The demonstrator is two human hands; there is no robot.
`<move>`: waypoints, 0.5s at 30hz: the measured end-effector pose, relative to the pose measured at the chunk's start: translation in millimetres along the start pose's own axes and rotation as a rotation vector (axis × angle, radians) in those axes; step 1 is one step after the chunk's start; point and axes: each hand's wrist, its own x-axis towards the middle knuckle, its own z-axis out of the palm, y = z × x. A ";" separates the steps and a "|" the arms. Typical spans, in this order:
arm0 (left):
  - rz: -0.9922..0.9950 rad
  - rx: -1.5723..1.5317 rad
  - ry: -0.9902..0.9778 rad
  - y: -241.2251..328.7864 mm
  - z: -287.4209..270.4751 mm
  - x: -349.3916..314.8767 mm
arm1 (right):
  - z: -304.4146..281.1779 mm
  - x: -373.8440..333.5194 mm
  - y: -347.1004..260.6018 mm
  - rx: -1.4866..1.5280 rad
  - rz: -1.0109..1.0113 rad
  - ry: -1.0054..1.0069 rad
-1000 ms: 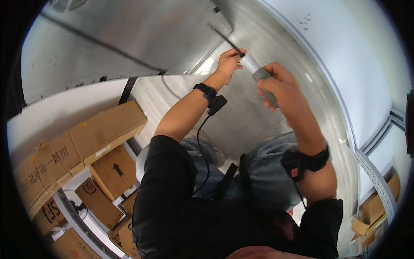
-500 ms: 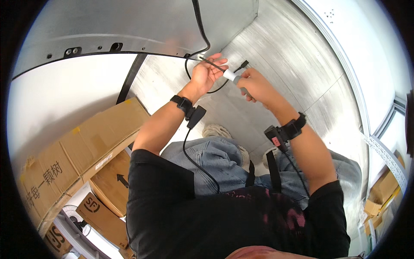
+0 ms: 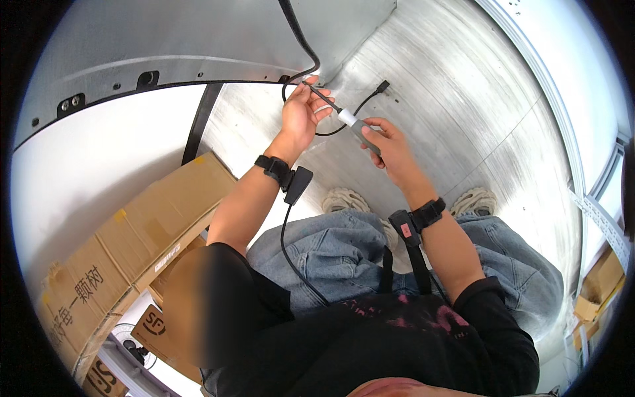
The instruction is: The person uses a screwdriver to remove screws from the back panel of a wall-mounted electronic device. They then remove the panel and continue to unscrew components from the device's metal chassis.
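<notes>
My right hand point(image 3: 389, 147) grips a screwdriver point(image 3: 354, 123) by its grey and white handle. Its dark shaft slants up and left, and the tip ends at my left fingers, just below the edge of a grey metal panel point(image 3: 218, 40). My left hand point(image 3: 303, 116) has its thumb and index finger pinched at that tip; whatever lies between them is too small to make out. The other left fingers curl loosely beside the shaft. Close by, a black cable point(image 3: 301, 40) loops behind the left hand and ends in a plug point(image 3: 382, 87) on the floor.
Cardboard boxes point(image 3: 149, 225) stand at my left, with a smaller brown box point(image 3: 155, 331) below. A dark upright leg point(image 3: 202, 122) supports the panel. At the far right are a white frame point(image 3: 562, 112) and another carton point(image 3: 598, 284). Black straps and boxes with wires sit on both wrists.
My left fingers have drawn in from spread to a pinch at the screwdriver tip. The right hand has shifted slightly down on its grip. The view has moved a little.
</notes>
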 end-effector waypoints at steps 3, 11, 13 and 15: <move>-0.007 -0.001 0.020 1.9 3.2 -2.1 | 1.0 1.7 3.1 0.032 0.020 -0.003; 0.004 0.017 0.033 0.2 1.6 -1.6 | -3.1 5.0 4.2 0.110 0.060 -0.038; 0.011 0.032 0.035 0.5 1.1 -0.9 | -4.9 8.3 7.2 0.165 0.077 -0.055; 0.008 0.038 0.047 0.6 2.3 -1.1 | -5.7 8.3 6.7 0.209 0.100 -0.071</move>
